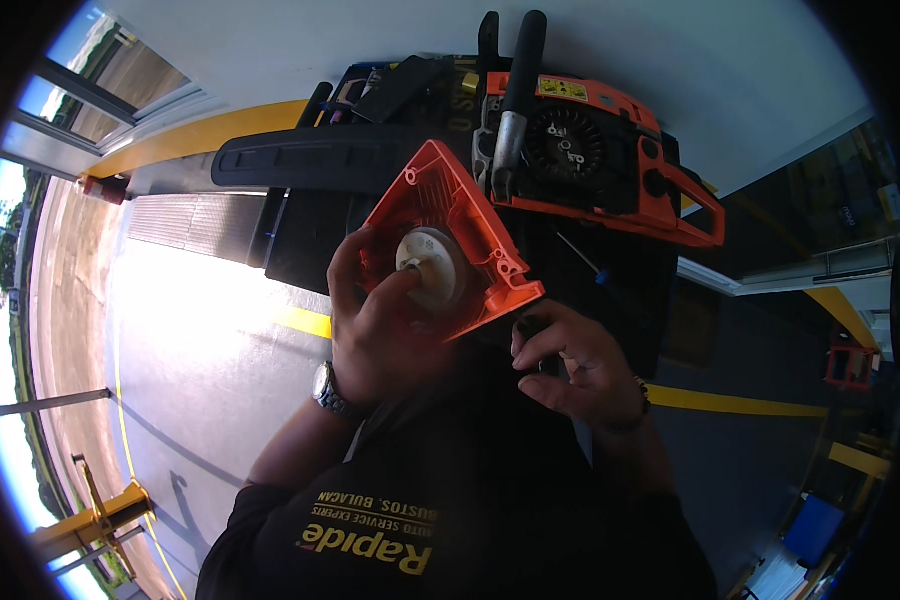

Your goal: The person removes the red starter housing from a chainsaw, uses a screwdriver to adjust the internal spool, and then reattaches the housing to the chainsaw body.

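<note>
With my left hand [368, 310] I grip an orange plastic chainsaw starter housing [445, 170], my thumb pressed at the centre of the round white pulley [433, 275] inside it. Just below and right of the housing's corner, my right hand [565, 365] has its fingers curled; what is in them is dark and too unclear to name. Beyond both hands the orange and black chainsaw body [610, 130] lies with its finned flywheel [568, 140] exposed. A black bar cover [290, 157] lies to its left.
The dark bench [295, 250] bears a blue-handled screwdriver [595, 270] and a black case [400, 90] with other items. A white wall [720, 90] stands behind. Yellow floor lines, a yellow metal post [100, 510] at lower left and a blue object [810, 525] at lower right are around me.
</note>
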`<state>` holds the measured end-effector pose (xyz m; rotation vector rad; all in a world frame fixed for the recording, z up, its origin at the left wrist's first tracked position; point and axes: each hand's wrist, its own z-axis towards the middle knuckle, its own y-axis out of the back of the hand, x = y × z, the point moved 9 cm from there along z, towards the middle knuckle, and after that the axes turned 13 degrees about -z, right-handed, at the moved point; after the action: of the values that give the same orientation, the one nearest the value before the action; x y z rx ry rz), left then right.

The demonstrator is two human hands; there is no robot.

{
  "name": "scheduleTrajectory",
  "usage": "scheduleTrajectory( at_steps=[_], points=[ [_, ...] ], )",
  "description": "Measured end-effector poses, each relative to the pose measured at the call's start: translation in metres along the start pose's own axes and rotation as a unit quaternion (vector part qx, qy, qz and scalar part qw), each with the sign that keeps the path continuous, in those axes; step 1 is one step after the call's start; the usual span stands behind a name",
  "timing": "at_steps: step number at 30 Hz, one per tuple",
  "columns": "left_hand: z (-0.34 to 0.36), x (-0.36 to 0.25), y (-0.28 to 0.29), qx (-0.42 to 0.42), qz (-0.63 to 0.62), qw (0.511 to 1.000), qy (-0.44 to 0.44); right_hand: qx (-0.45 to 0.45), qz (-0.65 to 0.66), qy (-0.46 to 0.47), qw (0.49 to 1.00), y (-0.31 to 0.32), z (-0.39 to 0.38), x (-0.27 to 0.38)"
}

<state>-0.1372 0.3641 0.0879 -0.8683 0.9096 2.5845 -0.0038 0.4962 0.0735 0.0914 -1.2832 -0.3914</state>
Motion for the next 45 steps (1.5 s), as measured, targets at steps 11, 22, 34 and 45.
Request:
scheduleTrajectory(
  at_steps=[11,22,34,45],
  points=[
    [-0.015,0.126,0.080,-0.102,0.021,0.961,0.255,-0.009,0.111,0.009,0.994,0.098,-0.127,0.005],
    [0.027,-0.023,-0.028,0.043,-0.022,0.998,-0.036,0.057,-0.090,0.026,0.994,0.030,-0.002,0.021],
    [0.023,0.146,0.094,-0.057,0.126,0.976,0.167,-0.243,0.028,-0.021,0.969,0.188,-0.184,0.003],
    [0.029,-0.018,-0.015,0.050,0.002,0.997,-0.063,0.054,-0.060,0.014,0.997,0.036,-0.002,0.007]
  ],
)
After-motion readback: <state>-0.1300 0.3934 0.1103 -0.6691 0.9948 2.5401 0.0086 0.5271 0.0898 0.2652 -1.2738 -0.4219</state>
